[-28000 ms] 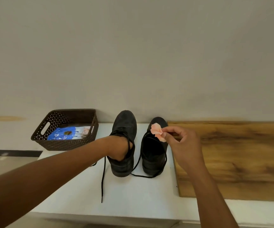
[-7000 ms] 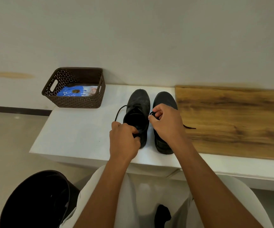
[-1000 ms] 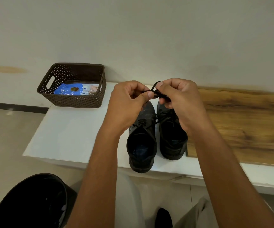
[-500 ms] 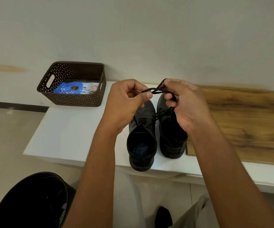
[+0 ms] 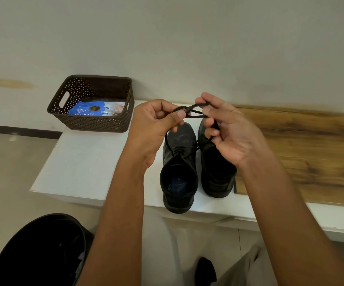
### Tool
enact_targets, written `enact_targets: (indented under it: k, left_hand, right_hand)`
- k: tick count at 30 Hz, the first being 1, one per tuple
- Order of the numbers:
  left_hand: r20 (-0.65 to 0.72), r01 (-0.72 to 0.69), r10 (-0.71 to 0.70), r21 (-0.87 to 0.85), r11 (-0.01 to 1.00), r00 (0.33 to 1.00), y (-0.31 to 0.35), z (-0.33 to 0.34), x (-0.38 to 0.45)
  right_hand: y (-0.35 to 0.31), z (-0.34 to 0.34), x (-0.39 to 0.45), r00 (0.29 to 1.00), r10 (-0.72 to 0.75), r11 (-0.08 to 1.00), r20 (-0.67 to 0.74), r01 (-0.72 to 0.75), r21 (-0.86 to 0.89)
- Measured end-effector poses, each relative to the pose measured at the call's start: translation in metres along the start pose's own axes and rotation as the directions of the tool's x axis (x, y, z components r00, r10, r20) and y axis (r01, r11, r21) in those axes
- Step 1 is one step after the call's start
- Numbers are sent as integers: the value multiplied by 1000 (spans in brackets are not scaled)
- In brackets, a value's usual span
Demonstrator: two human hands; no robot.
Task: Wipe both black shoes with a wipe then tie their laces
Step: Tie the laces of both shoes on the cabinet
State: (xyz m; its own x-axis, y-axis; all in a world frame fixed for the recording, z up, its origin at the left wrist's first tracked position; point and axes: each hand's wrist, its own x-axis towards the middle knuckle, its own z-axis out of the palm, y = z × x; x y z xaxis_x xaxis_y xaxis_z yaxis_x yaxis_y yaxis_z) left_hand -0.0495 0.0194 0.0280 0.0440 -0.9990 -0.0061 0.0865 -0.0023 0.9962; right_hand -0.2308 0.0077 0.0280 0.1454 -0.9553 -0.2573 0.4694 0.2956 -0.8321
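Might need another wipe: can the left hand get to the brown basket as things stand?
Probably yes, once freed: the left hand pinches the lace now, but the basket sits just beside it, open-topped, with bare white table between.

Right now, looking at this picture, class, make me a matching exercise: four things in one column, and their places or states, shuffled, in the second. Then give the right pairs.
Things:
1. brown basket
2. black shoelace
3. wooden board
4. black bin

Places or states:
A. on the floor, below the white table's near edge
B. pinched between the left hand and right hand
C. holds a blue packet, at the table's far left corner
D. lies flat, right of the two black shoes

Pairs: 1-C, 2-B, 3-D, 4-A
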Motion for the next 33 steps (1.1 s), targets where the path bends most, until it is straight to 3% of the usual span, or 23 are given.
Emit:
enact_targets:
  k: [4,7,9,11,12,15,17,19,23,27,33]
  left_hand:
    - [19,-12,11,60,998,1000,1,-3,-1]
    - [37,-19,16,79,997,999,1,-3,-1]
    - [42,-28,24,88,996,999,1,-3,-1]
    - [48,-45,40,98,994,998,1,-1,-2]
    - [53,-54,49,101,993,997,1,0,-2]
    - [57,-77,70,117,990,996,1,3,-2]
    - [57,-87,80,133,987,995,1,3,-1]
    - [60,-92,84,153,984,995,0,3,-1]
    - [16,-98,97,173,980,995,0,2,-1]
    - [-44,-99,109,182,978,993,-1,2,0]
    - [-101,-78,102,217,973,990,-8,0,3]
  right_hand:
    - [7,4,-1,931,-329,859,-160,225,-460]
    - [10,8,-2,883,-415,804,-219,244,-542]
    - [11,8,1,899,-308,904,-312,174,-391]
    - [9,5,4,921,-78,990,-382,25,-141]
    - [9,1,5,927,23,992,-374,-66,-103]
    - [12,-4,4,946,150,907,-288,-248,-341]
    - [11,-2,0,950,164,758,-266,-294,-583]
    - [10,2,-4,957,158,600,-243,-288,-746]
    - [8,7,-7,991,75,418,-115,-136,-898]
    - [4,10,-8,993,120,533,-10,-73,-843]
    - [3,8,-8,989,123,622,79,-15,-783]
